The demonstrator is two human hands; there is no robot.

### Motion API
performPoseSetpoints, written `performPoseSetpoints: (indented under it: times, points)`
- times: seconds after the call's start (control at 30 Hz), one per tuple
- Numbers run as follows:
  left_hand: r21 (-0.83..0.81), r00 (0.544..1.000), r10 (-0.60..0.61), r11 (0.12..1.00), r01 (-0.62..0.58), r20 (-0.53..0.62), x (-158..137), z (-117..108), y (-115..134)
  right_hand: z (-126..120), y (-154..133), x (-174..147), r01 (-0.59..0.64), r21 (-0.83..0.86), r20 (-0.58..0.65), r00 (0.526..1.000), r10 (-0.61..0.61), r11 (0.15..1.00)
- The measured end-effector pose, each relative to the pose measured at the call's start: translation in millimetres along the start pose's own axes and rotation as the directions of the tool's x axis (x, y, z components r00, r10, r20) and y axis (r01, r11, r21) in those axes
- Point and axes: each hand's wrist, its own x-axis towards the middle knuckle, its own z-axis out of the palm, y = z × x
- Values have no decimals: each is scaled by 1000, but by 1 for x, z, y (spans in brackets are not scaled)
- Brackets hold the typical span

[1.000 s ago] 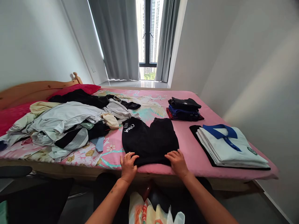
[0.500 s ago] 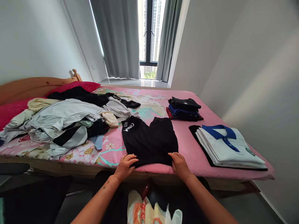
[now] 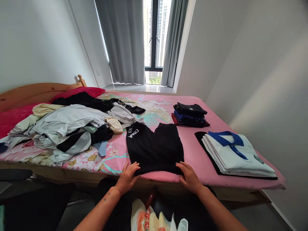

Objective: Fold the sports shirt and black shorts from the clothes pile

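Black shorts (image 3: 156,149) with white "CHINA" lettering lie spread on the bed's near edge, waistband toward me and legs pointing away. At the waistband's left corner is my left hand (image 3: 127,176), fingers stretched out and resting at the cloth. My right hand (image 3: 189,176) is at the opposite corner, its fingers also extended and spread, fingertips on the black fabric. Neither hand grips the cloth. The far left leg end lies close against a loose pile of clothes (image 3: 72,118).
To the right sits a stack of folded white shirts (image 3: 238,154) with a blue collar on top. Behind it is a smaller folded stack (image 3: 190,112) of dark clothes. A plastic bag (image 3: 156,219) is below me, before the bed edge. Curtains (image 3: 122,41) flank the window.
My hands have loosened from the waistband corners, with fingers more spread and thumbs apart. The shorts lie nearly the same, and the camera view has shifted slightly.
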Motion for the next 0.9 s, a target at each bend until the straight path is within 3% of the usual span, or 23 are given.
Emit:
performPoseSetpoints:
  times: [0.23,0.37,0.47,0.57,0.7,0.8,0.9]
  points:
    - [-10,990,-102,995,102,-100,6,4,5,8,5,10,-8,-14,-109,994,6,1000]
    - [-94,974,-120,990,103,-192,21,-24,20,-29,-12,28,-25,63,-245,969,39,998]
    - [-225,931,-182,968,113,-316,39,-72,45,-84,-37,45,-32,115,-364,929,72,993]
    - [-253,891,-217,960,121,-398,66,-133,71,-148,-65,69,-83,153,-352,927,132,985]
    - [-76,935,-62,996,37,-349,108,-222,96,-232,-102,105,-101,89,-409,904,128,991]
    - [-23,881,-97,995,98,-463,128,-280,113,-286,-130,124,-98,97,-493,860,133,990]
    - [-88,831,-136,991,104,-540,141,-312,128,-318,-142,137,-105,263,-475,851,224,959]
